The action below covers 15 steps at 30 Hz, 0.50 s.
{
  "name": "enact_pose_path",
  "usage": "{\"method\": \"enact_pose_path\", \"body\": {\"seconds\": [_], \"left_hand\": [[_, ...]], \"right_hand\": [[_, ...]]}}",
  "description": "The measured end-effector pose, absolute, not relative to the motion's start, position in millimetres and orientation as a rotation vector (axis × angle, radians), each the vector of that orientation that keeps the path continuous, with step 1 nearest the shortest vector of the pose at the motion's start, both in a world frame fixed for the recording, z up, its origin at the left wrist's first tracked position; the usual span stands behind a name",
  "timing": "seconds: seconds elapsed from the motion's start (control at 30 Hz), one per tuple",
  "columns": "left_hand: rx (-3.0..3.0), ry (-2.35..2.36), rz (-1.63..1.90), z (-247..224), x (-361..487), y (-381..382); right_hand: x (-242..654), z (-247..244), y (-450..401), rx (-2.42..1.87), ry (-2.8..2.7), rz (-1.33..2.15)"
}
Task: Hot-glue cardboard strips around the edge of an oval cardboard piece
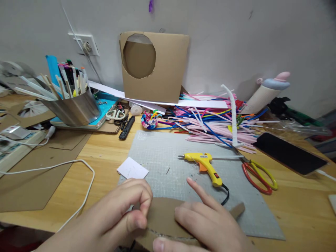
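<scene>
A brown cardboard piece (pixel 164 213) with a curved, rough-cut edge lies at the bottom centre, partly hidden by both hands. My left hand (pixel 131 206) is closed at its left side, with fingers and thumb pinching its edge. Over the right part rests my right hand (pixel 202 220), its index finger stretched out, the other fingers curled on the cardboard and the thumb at the near edge. Beyond them, a yellow glue gun (pixel 207 164) lies on the grey cutting mat (pixel 160 150). A small white paper (pixel 133 168) sits beyond my left hand.
Red-and-yellow scissors (pixel 258 175) and a black phone (pixel 290 152) lie right. Pipe cleaners (pixel 207 122) are heaped behind the mat. Cardboard with a round hole (pixel 168 66) leans on the wall. A metal holder (pixel 75 108) stands left, near a white cable (pixel 90 182).
</scene>
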State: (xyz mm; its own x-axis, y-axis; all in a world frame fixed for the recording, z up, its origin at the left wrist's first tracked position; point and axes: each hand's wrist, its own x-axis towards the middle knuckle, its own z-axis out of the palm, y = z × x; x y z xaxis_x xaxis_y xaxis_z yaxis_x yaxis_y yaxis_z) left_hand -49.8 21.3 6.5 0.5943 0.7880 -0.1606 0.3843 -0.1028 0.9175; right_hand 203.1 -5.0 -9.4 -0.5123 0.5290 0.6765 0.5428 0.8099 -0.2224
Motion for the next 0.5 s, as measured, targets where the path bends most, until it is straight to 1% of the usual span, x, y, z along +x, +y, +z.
{"method": "enact_pose_path", "body": {"seconds": [0.07,0.17,0.33,0.4,0.5], "left_hand": [[1.718,1.039,0.583,9.3,-45.6,23.1],[1.739,1.160,0.869,11.6,-42.9,28.2],[1.798,1.409,1.183,-0.3,-45.0,29.6],[1.756,1.485,1.258,-6.4,-42.5,24.2],[1.791,1.410,1.247,-11.6,-35.7,12.1]], "right_hand": [[203.5,-9.0,-7.0,-0.782,-2.210,-0.012],[205.9,-8.2,-9.0,-0.777,-2.211,0.025],[213.4,-5.7,-4.7,-0.803,-2.218,0.086],[216.1,-4.5,-1.8,-0.813,-2.245,0.111],[217.7,-3.0,1.5,-0.810,-2.248,0.205]]}}
